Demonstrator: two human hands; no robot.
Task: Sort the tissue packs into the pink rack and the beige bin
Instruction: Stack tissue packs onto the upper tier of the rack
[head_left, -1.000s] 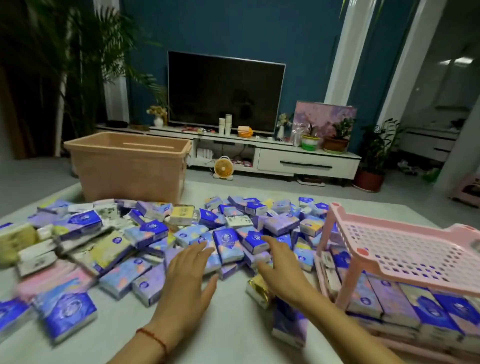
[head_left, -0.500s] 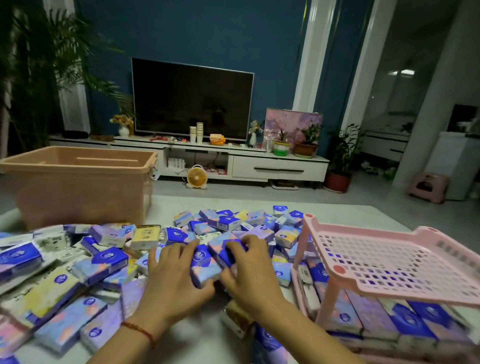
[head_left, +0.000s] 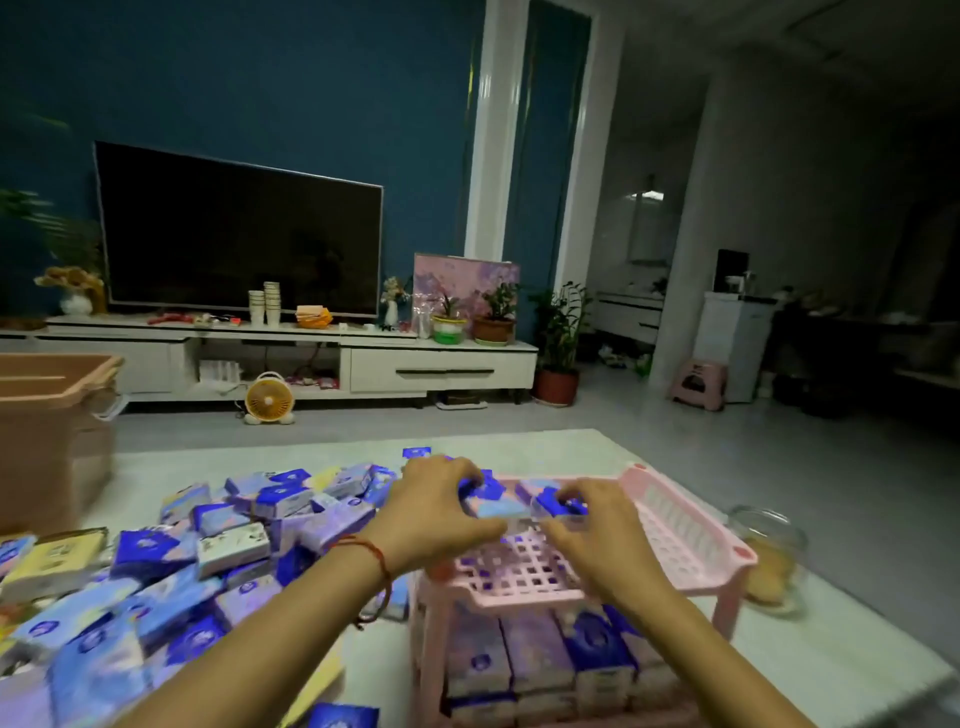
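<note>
Leftward, loose tissue packs (head_left: 156, 561) are lying heaped between the beige bin (head_left: 47, 415) and the pink rack (head_left: 691, 540). Over its top shelf (head_left: 524, 569), the left hand (head_left: 441, 514) and the right hand (head_left: 597, 540) are each gripping a blue pack (head_left: 493, 503).

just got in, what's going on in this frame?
A person is sorting tissue packs. The left hand and right hand grip a handful of packs between them over the pink rack's top shelf. Its lower shelf is already lined with packs. A big loose pile lies on the table to the left, the beige bin at far left.
</note>
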